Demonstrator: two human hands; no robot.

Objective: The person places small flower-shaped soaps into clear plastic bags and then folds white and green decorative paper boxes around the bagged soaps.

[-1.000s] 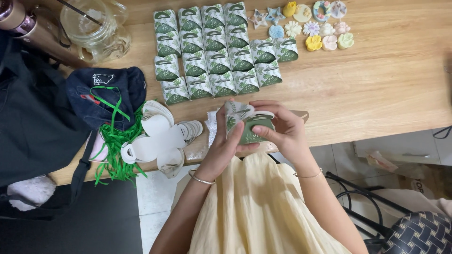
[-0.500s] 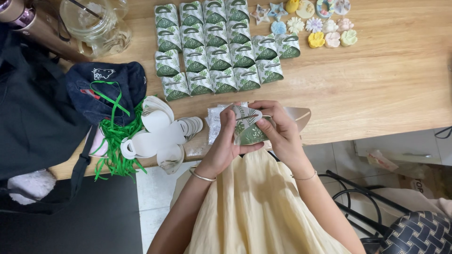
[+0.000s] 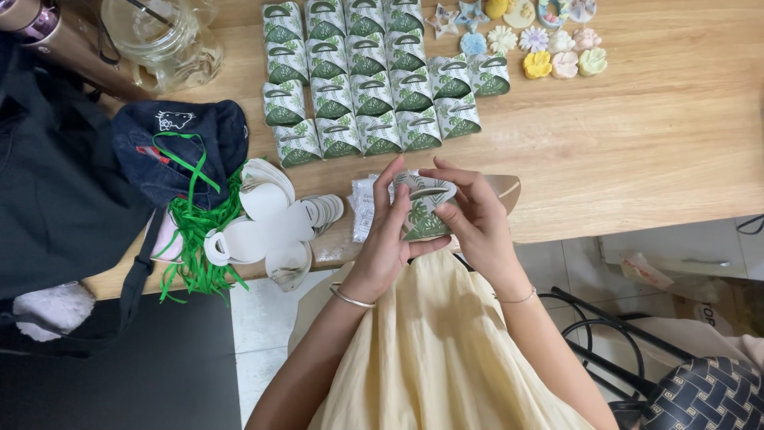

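— Both hands around one small leaf-print paper box (image 3: 424, 209), low in the middle of the frame, just over the near edge of the worktop (image 3: 637, 151)?

— Yes. Left hand (image 3: 390, 239) with fingers (image 3: 400, 209) clamped on its left side; right hand (image 3: 469, 215) pinching the top and right side, fingers (image 3: 442, 175) closed on the handle flap

— Around them?

— Rows of finished leaf-print boxes (image 3: 366, 87) at upper centre, pastel flower shapes (image 3: 549, 40) upper right, white flat cutouts (image 3: 274, 223) and green ribbon shreds (image 3: 195, 239) to the left, beside a dark cap (image 3: 179, 139)
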